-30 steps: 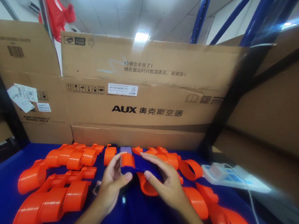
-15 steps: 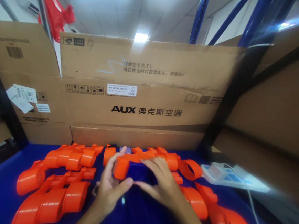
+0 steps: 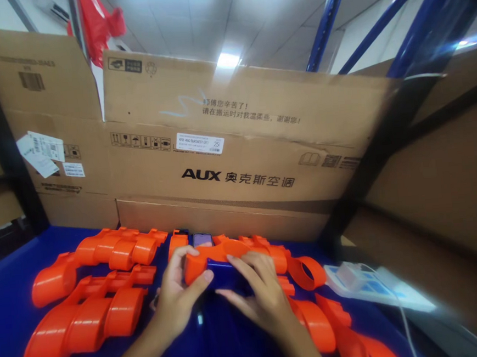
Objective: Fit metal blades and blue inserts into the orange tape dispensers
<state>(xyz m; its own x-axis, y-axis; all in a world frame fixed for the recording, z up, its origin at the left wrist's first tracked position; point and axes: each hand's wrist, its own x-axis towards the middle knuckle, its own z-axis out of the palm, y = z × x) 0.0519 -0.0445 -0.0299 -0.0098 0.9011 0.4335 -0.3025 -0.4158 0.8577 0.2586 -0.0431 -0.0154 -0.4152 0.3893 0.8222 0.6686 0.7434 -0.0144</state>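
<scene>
Workshop or storeroom, blue rack frame [image 3: 328,23], cardboard panels [image 3: 159,176], many orange parts [image 3: 84,329]

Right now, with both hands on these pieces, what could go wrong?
1. The left hand holds the orange piece and the right hand touches the blue piece; uneven pressure might let one slip.
2. Orange parts lie close to the right forearm; a sideways move could knock them.
3. The white cable runs by the power strip; a swinging arm might snag it.

Left hand [image 3: 176,301], right hand [image 3: 268,294], forearms [image 3: 140,348] bare; fingers [image 3: 246,271] slim.
</scene>
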